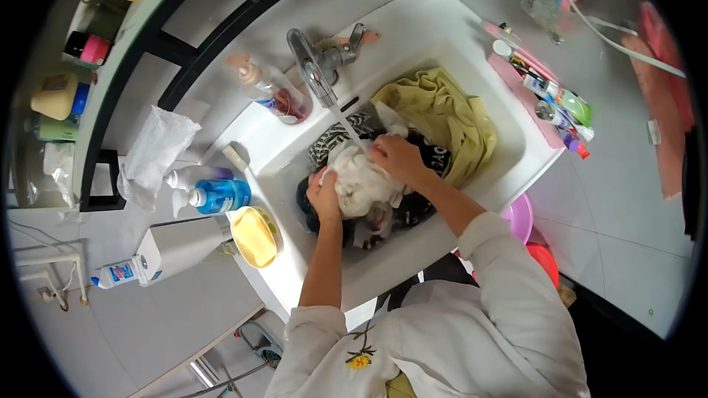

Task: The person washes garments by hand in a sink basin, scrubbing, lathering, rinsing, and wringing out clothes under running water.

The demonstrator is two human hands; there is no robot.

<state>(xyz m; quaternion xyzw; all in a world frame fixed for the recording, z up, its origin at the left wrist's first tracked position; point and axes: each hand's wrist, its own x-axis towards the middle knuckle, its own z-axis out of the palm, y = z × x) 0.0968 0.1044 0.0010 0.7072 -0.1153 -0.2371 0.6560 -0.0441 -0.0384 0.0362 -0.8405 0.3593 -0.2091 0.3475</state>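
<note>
1. A wide, white, smooth-sided sink (369, 276) is holding a heap of clothes.
2. On top of the heap, a soft, bunched white cloth (361, 184) is sitting in the middle of the sink.
3. The left hand (322, 193) is gripping the white cloth's left side with curled fingers.
4. The right hand (398, 158) is holding its upper right side, fingers bent in.
5. A shiny, curved metal tap (313, 74) is pouring a thin stream of water (348, 124) down by the white cloth.
6. A big, folded yellow-green cloth (450, 114) is filling the sink's far right corner.
7. A black-and-white striped cloth (335, 136) is lying under the tap.
8. A see-through pump bottle (276, 96) is standing behind the sink, with dark red stuff showing low inside.
9. An oval, pale dish (276, 230) is holding something flat and yellow (253, 237).
10. A long pink plastic box (525, 107) is holding many tubes.
</note>
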